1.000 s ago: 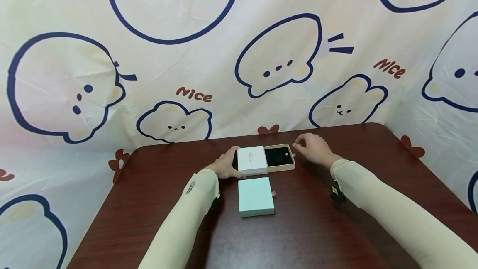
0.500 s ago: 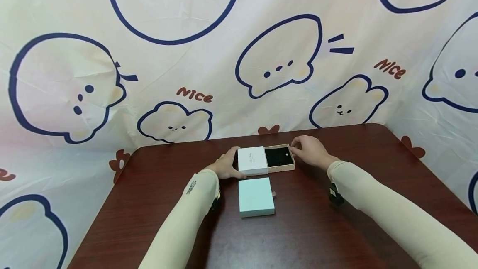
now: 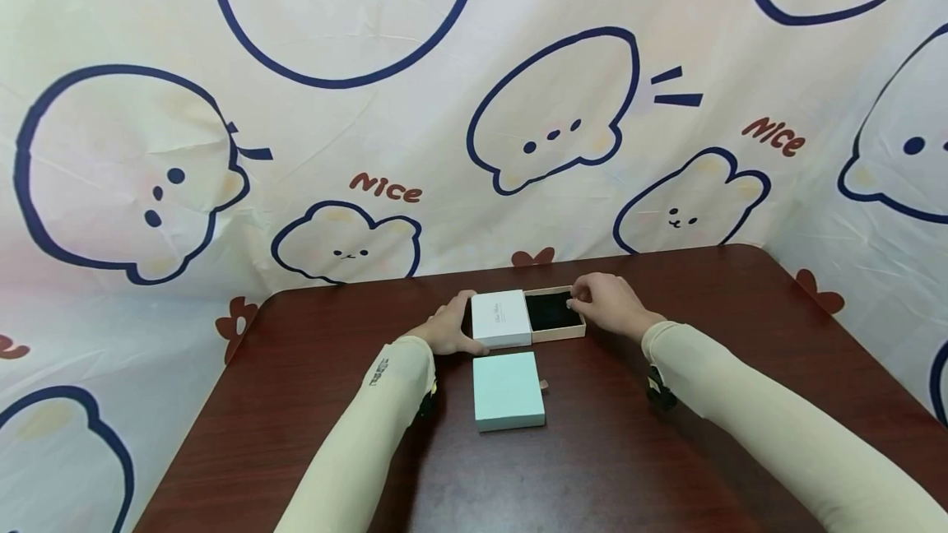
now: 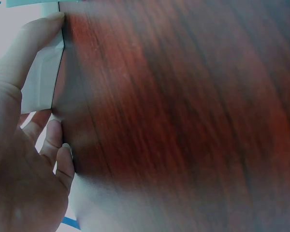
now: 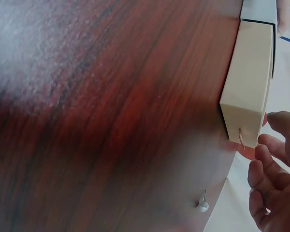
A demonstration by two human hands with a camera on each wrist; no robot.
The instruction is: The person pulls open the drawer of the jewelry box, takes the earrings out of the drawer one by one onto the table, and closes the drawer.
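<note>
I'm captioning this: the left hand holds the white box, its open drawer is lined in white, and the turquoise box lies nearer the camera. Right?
Not quite: the head view shows a black lining, not white, in the open drawer. The left hand does hold the white box, and the turquoise box lies nearer the camera.
</note>
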